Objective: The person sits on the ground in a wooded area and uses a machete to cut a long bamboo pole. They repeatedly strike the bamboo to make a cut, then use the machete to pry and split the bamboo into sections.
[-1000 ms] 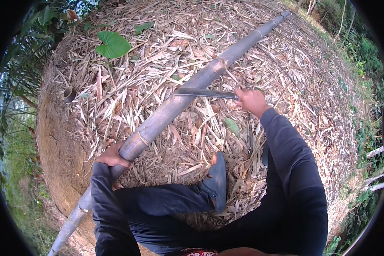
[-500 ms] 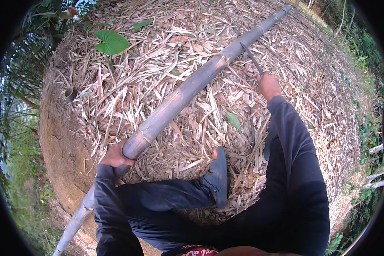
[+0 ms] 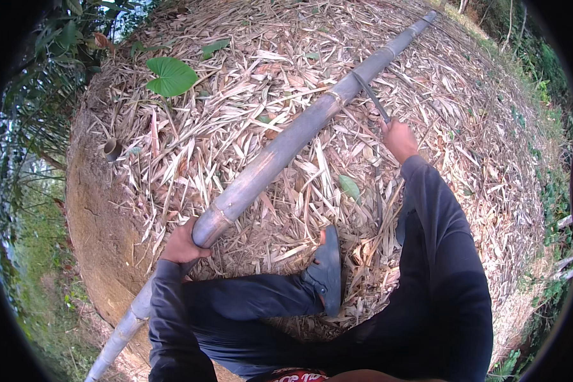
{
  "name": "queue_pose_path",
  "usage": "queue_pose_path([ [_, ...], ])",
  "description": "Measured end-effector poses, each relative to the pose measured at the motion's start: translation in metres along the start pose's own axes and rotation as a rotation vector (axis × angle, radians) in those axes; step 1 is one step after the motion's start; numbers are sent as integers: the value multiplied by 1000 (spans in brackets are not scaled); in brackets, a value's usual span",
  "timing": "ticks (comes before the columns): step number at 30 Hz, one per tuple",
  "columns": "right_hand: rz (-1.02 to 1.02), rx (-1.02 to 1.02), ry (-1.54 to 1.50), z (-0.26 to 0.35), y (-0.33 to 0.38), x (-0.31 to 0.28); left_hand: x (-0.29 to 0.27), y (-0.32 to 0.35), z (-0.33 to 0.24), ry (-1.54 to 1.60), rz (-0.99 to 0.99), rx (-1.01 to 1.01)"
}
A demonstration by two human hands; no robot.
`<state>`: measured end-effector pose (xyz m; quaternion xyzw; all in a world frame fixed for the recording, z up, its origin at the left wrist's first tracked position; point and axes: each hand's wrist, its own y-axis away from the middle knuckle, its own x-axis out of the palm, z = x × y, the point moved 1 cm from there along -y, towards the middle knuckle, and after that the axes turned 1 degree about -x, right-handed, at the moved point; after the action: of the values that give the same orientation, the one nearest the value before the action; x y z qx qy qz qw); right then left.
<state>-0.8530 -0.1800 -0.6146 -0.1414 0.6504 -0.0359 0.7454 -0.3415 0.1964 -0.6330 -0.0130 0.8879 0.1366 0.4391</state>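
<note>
A long grey-brown bamboo pole (image 3: pixel 270 162) lies slanted across the ground, from the lower left to the far right. My left hand (image 3: pixel 186 243) is wrapped round it just below a ringed joint, near my bent knee. In my closed right hand (image 3: pixel 400 140) is a machete (image 3: pixel 372 95) with a dark, narrow blade, its handle mostly covered by my fingers. The blade's far end reaches the pole's right side, above another joint; how far it overlaps or bites in I cannot tell.
Dry bamboo leaves (image 3: pixel 465 165) litter the slope. My sandalled foot (image 3: pixel 325 274) rests beside the pole. A green heart-shaped leaf (image 3: pixel 172 76) and a short hollow bamboo stump (image 3: pixel 113 149) stand to the left, near bare brown earth (image 3: pixel 99 229). Bushes (image 3: pixel 38 254) border both sides.
The machete's blade has come down and left, so its end now meets the pole. My left hand keeps its hold. The whole view has shifted slightly.
</note>
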Motion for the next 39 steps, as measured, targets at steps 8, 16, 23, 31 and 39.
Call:
queue_pose_path([
  [8,107,-524,98,42,25,-21,-4,14,-3,-105,-50,-43],
  [16,241,-458,9,38,39,-23,1,17,-6,-235,-106,-14],
  [23,128,56,-21,7,5,-26,14,16,-19,-295,-164,-26],
  [31,243,-239,108,26,30,-42,21,20,-26,-427,-190,-83],
  [39,242,-460,125,50,39,-37,13,24,-18,-465,-203,-44],
])
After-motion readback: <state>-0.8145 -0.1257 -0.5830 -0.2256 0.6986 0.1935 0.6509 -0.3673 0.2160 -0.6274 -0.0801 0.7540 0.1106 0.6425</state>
